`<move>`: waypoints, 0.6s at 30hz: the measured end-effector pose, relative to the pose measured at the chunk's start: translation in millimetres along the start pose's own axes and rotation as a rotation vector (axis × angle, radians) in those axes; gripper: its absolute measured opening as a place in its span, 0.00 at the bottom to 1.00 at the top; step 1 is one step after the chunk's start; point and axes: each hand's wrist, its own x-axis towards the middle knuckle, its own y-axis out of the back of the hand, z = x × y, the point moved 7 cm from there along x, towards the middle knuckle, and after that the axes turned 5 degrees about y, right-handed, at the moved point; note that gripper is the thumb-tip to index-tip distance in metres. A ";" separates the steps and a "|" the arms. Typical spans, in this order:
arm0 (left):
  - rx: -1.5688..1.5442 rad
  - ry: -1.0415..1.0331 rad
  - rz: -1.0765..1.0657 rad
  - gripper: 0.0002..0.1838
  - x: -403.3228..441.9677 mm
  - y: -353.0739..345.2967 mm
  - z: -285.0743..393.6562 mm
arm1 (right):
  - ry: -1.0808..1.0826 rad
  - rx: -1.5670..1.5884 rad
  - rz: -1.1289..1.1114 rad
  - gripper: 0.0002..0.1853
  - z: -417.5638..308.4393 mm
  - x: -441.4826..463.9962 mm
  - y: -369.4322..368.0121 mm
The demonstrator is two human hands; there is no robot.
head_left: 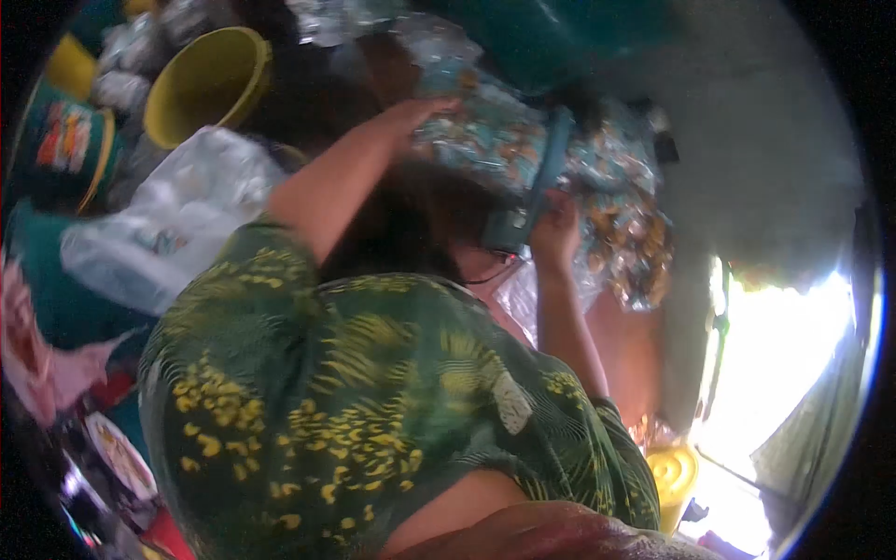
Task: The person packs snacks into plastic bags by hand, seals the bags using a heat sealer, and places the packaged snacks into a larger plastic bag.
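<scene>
Beneath the camera is a green shirt with yellow patterns, my arms reaching forward from it. My left hand (427, 117) is at the near-left edge of a clear plastic packet (490, 140) with brown and pale pieces inside; its fingers seem closed on the plastic, though blurred. A long blue-grey bar (553, 149), looking like the arm of a bag sealer, crosses the packets. My right hand (557, 224) is curled at the bar's near end, beside a dark blue-grey block (507, 229). More filled clear packets (630, 243) lie right of it.
A yellow tub (210, 84), a dark labelled bucket (70, 149) and a white plastic bag (182, 210) stand at left. Clear plastic (434, 37) and a green container (560, 37) are at the far side. A yellow-lidded bucket (672, 471) stands near a bright doorway (779, 364).
</scene>
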 end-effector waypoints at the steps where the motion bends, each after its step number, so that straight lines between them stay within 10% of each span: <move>1: -0.067 -0.012 -0.047 0.28 -13.6 -21.5 6.7 | -0.050 0.048 -0.061 0.19 -1.5 0.9 -0.7; 4: -0.007 -0.196 -0.082 0.28 -23.5 -40.8 13.2 | 0.304 -0.087 -0.093 0.19 11.4 15.7 -6.2; 6: 0.405 -0.282 0.227 0.30 -20.0 -29.5 15.7 | 0.075 0.029 -0.197 0.23 -5.9 22.0 8.4; 8: 0.229 -0.707 0.028 0.36 -79.6 -62.6 24.9 | -0.016 0.247 -0.280 0.30 -28.6 28.8 21.1; 11: 0.460 -0.722 0.404 0.44 -192.5 -86.9 16.7 | 0.273 -0.040 -0.358 0.39 -90.1 19.7 60.1; 12: 0.491 -0.690 0.273 0.45 -105.2 -67.6 -10.6 | 0.344 -0.192 -0.455 0.43 -45.9 42.6 9.3; 18: 0.637 -0.735 -0.037 0.44 -181.8 -59.3 -35.9 | 0.398 0.325 -1.063 0.65 -101.1 -12.9 -64.0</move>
